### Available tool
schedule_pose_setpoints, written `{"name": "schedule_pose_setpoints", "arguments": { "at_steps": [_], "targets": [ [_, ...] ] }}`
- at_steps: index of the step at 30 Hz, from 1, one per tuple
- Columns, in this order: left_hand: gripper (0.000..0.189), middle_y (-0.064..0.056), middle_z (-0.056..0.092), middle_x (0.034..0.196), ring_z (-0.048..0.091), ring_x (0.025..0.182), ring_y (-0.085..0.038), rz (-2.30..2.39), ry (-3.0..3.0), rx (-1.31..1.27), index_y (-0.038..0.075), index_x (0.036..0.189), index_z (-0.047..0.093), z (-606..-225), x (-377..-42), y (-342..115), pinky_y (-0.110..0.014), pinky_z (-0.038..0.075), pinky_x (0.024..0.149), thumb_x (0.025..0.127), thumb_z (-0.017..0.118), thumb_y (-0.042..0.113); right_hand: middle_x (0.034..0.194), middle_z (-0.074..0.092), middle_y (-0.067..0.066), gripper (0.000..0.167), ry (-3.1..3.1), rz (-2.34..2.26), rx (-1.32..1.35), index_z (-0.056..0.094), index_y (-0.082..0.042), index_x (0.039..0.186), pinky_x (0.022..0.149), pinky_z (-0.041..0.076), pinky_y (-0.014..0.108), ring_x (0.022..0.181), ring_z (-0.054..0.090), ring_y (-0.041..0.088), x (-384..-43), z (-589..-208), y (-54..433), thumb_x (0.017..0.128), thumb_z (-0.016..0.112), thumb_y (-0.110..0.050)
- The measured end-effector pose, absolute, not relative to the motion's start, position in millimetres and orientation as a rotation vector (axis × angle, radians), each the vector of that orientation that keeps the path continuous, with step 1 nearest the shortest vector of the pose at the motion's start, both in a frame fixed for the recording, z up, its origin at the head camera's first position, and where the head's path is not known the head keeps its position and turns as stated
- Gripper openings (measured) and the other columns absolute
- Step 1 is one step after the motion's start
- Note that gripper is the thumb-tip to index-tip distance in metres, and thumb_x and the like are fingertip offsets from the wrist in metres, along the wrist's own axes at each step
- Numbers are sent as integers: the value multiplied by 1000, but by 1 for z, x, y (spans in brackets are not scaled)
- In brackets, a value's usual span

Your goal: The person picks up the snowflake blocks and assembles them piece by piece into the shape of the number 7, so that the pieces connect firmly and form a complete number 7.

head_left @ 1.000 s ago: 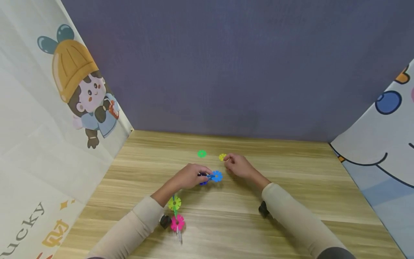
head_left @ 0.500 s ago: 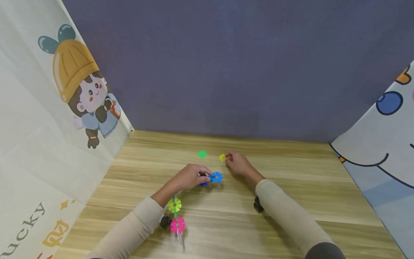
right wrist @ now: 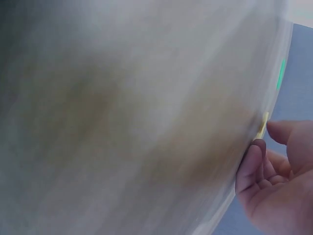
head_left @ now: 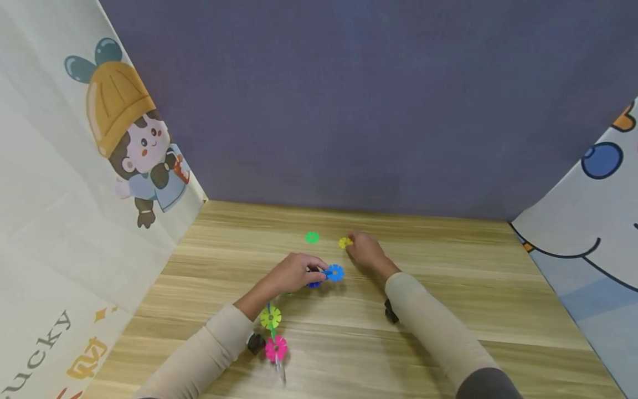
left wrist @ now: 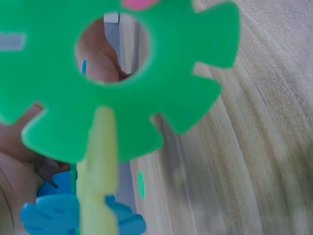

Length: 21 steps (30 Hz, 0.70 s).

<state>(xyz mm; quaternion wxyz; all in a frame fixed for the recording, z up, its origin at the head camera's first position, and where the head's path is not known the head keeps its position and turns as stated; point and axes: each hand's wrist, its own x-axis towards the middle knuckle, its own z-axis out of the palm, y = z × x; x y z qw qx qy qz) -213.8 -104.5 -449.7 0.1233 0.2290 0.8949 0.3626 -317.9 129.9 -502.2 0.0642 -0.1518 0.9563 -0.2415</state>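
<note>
My left hand [head_left: 294, 271] pinches a chain of plastic snowflake discs near its far end. A light blue disc [head_left: 335, 272] sticks out past the fingertips, with a dark blue disc [head_left: 313, 284] just below them. Beneath the wrist hang a yellow-green disc [head_left: 271, 317] and a pink disc [head_left: 276, 348], the forearm hiding part of the chain. A green disc [left wrist: 186, 93] of the chain fills much of the left wrist view. My right hand [head_left: 366, 249] has thumb and fingertips at the near edge of a loose yellow disc [head_left: 345, 243], seen edge-on between them in the right wrist view [right wrist: 263, 126].
A loose green disc [head_left: 312, 238] lies flat on the wooden table [head_left: 448, 310], left of the yellow one. Behind the table stands a dark grey-blue partition [head_left: 349, 111]. Printed white panels flank both sides.
My right hand has closed in on the yellow disc, fingers now at its edge, and the right forearm has swung left. The left hand stays nearly still with the chain.
</note>
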Motion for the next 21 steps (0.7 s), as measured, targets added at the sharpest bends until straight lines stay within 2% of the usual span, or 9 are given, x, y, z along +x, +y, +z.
{"name": "schedule_pose_setpoints", "arguments": {
  "at_steps": [2,7,10,14,18,21],
  "targets": [
    [23,5,77,96,66,81,-3,1060,2619,673,20,117,76,-450,-214,-104,-25,53,71,97,70,28,130,68,19,41,2896,-699,-455,59,1,135,101,53,51,115,67,32,-318,-502,129,99,60,-17],
    [22,5,76,94,64,78,-4,1059,2629,693,19,116,76,-452,-215,-103,-25,52,68,97,71,27,126,69,18,42,2907,-654,-450,59,1,136,100,54,49,100,68,27,-318,-500,129,98,64,-17],
    [21,6,76,91,63,75,-4,1061,2630,706,19,116,76,-454,-215,-103,-24,50,66,97,71,26,125,70,18,41,2925,-637,-440,61,1,133,100,54,49,103,68,29,-318,-500,128,97,66,-18],
    [22,7,75,89,61,71,-4,1067,2626,705,18,116,76,-455,-215,-103,-23,49,62,97,71,26,123,69,18,37,2956,-644,-403,63,0,125,99,53,48,116,63,34,-318,-502,127,94,70,-19],
    [21,6,75,89,61,71,-4,1068,2628,701,18,116,76,-456,-215,-103,-23,48,63,97,71,25,113,67,16,33,2959,-680,-376,63,0,116,91,53,47,105,62,31,-316,-504,128,91,72,-18],
    [21,5,76,90,61,72,-4,1069,2629,704,18,116,76,-456,-215,-103,-23,49,64,97,70,25,103,63,12,26,2952,-701,-385,61,-2,108,83,51,41,94,58,25,-316,-505,130,91,72,-18]
  ]
}}
